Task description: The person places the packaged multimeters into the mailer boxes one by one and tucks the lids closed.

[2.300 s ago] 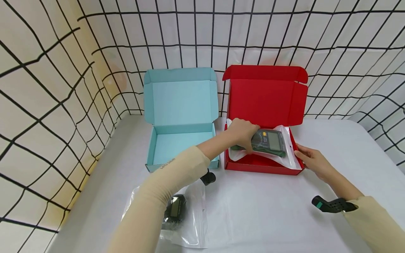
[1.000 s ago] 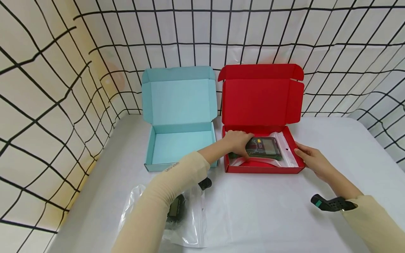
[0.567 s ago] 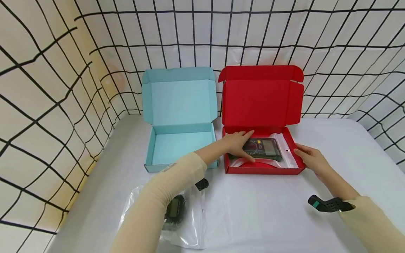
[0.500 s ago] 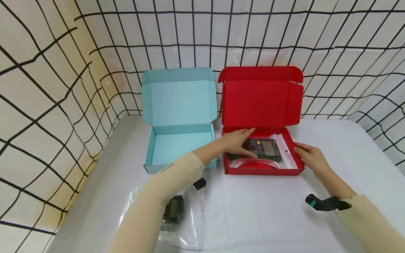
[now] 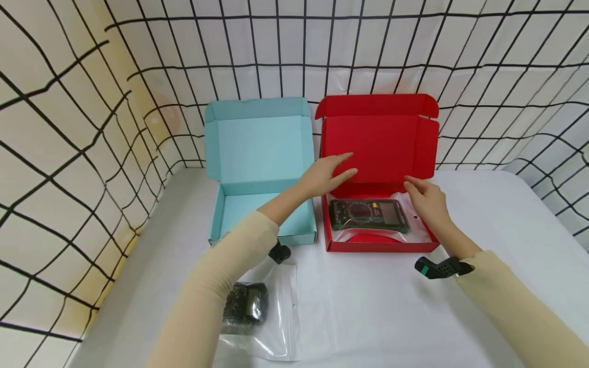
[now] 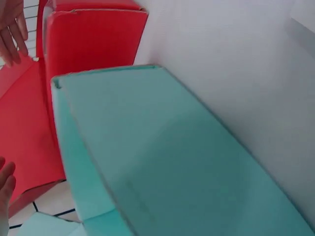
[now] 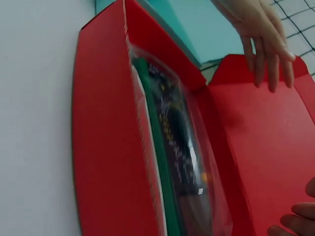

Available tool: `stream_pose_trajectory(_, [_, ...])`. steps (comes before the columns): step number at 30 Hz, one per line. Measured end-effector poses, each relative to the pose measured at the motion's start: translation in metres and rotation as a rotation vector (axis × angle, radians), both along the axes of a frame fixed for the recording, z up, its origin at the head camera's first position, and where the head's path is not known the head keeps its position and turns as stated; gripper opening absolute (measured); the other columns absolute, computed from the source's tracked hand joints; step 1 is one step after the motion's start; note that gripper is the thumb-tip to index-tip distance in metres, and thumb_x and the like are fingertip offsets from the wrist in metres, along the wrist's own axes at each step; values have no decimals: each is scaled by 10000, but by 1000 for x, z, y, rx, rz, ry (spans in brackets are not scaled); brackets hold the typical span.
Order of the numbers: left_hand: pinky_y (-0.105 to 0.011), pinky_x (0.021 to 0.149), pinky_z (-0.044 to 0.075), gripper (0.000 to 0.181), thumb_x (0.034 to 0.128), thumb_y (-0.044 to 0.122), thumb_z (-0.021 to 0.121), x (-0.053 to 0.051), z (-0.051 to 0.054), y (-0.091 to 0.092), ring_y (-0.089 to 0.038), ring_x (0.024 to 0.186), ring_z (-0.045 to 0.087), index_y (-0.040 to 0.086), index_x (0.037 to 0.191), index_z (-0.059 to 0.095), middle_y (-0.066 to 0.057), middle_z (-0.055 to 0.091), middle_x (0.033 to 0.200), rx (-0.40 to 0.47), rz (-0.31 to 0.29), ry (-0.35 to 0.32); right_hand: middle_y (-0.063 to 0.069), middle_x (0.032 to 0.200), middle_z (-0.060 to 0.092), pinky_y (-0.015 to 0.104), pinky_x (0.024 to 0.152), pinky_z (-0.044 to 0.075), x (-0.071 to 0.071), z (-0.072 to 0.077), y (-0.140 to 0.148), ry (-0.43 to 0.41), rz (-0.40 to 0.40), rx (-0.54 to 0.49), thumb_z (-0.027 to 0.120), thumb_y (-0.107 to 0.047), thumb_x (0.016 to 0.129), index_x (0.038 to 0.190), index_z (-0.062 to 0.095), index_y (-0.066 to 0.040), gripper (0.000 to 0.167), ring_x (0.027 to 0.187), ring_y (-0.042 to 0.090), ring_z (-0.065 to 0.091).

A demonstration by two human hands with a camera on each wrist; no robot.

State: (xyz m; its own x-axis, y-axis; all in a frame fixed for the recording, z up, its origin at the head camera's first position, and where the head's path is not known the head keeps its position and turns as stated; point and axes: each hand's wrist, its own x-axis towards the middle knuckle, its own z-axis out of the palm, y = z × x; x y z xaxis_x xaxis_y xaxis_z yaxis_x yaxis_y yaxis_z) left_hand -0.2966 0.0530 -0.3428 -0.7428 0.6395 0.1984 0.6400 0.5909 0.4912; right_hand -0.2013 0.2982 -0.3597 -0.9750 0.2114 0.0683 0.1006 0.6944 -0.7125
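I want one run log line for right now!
left hand: holding nothing; right hand: holding nothing; black rectangular multimeter: inside clear plastic bag, in open red cardboard box; open light-blue cardboard box: left of red box

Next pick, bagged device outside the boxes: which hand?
Left, probably: left hand is empty and nearer the bagged device; right hand is farther, near the right side of the red box.

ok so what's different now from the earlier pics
The left hand has let go of the bagged multimeter, now lowered into the red box, and risen in front of the red lid. The right hand has left the box's right wall and moved up and leftward. The light blue box stays open; the other bagged device stays on the table.
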Motion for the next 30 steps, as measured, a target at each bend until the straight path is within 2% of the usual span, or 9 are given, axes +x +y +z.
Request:
stream_pose_trajectory(3, [-331,1005,403,583,930,440,469,-1,4,-4,-176,1255,432,178,1435,341,-22,416,1427,36,10,18,254,1345,446,430,851,494,-5,3,-8,-15,27,-6,337,-361,985,1372,417,-23,520,1188,412,454])
stream_pose_trajectory(8, [-328,1005,402,564,933,429,473,-1,9,-13,-172,1224,466,169,1422,367,-21,433,1414,65,13,43,263,1367,413,534,954,396,-8,6,-14,-29,65,-23,332,-347,992,1369,412,-4,516,1229,425,408])
stream_pose_trajectory(12, [-341,982,425,557,927,411,494,-1,12,-23,-189,1217,468,162,1413,385,-29,450,1400,82,18,49,267,1364,414,535,958,389,-6,9,-18,-33,85,-46,336,-344,992,1365,416,3,516,1230,424,405])
stream_pose_trajectory(17, [-314,897,478,552,929,410,490,-2,13,-38,-189,1096,538,149,1407,397,-47,513,1333,101,23,63,268,1318,465,482,948,415,-8,9,-27,-20,126,-106,359,-330,990,1352,425,26,511,1185,404,456])
stream_pose_trajectory(19, [-316,890,480,555,928,421,486,-1,13,-44,-186,1088,544,157,1409,395,-42,512,1335,94,30,63,261,1297,490,469,941,426,-9,9,-32,-27,144,-115,365,-337,990,1359,419,19,515,1181,390,469])
stream_pose_trajectory(22, [-334,941,453,554,932,438,470,0,15,-52,-170,1158,515,174,1412,390,-11,469,1384,65,41,79,245,1272,522,469,927,438,-11,11,-40,-47,167,-124,379,-362,984,1378,406,-14,527,1197,373,470])
stream_pose_trajectory(30, [-354,961,440,587,898,439,546,8,14,-81,-161,1198,501,191,1409,399,8,470,1386,11,53,133,194,1379,440,495,900,461,-10,13,-67,-29,243,-100,473,-362,951,1391,410,-81,526,1197,378,459])
